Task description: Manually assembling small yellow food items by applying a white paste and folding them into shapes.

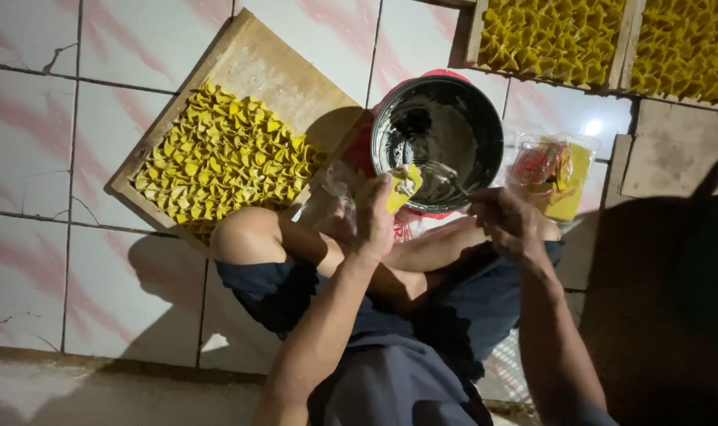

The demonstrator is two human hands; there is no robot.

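- The person sits on a tiled floor (27, 142) with bare knees drawn up, looking down over both arms.
- The left hand (374, 217) is closed around a small yellow folded paper (404, 186), holding it up just in front of the near rim of a bowl.
- The yellow folded paper pokes out above the fingers, its top edge overlapping the bowl's rim in this view.
- The right hand (507, 221) is held just to the right of the left one, fingers curled inward; whether it pinches anything cannot be told, since the fingertips are in shadow.
- The black bowl (438, 142) is round and shiny, with wet, pale contents on its inside, and it sits on something red that shows around its edge.
- To the left of the bowl lies a wooden tray (272, 67), turned at an angle, with its lower half packed with rows of yellow folded pieces (225, 158) and its upper corner bare.
- Right of the bowl sits a clear plastic bag (552, 170) with yellow sheets and something red inside.
- Along the top edge stand two more wooden trays (623, 47), both full of the same yellow folded pieces.
- A dark shadow covers the floor at the lower right.
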